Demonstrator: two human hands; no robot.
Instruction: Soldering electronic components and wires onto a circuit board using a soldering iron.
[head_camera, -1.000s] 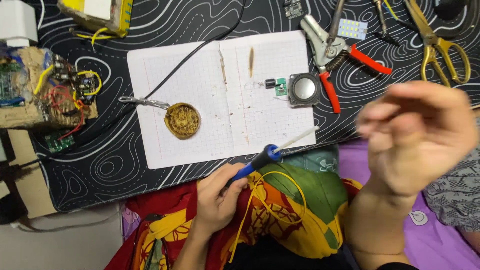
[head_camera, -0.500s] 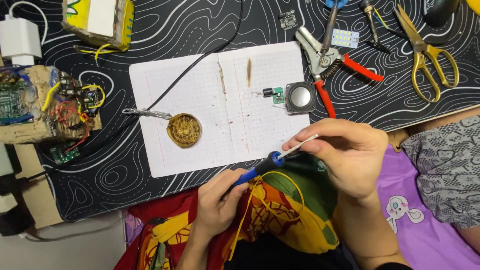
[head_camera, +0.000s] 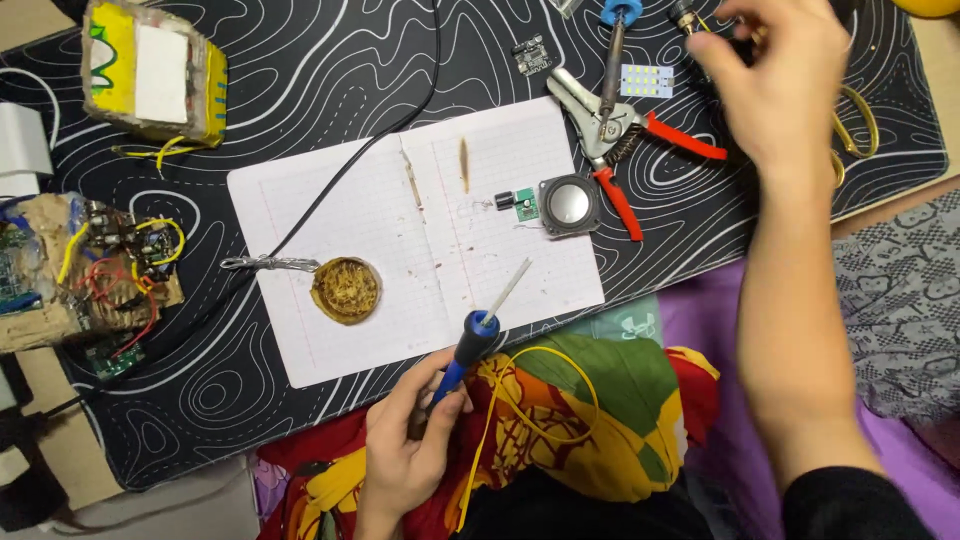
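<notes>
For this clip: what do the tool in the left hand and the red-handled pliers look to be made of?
Soldering iron in the left hand: blue and black grip, probably matte plastic; bare silvery shaft, apparently metal. Red-handled pliers: grey metal jaws with a dull shine; handles sleeved in glossy red, likely plastic or rubber.

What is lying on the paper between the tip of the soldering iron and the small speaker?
In the head view, only bare notebook paper lies between the soldering iron tip and the small speaker.
</notes>
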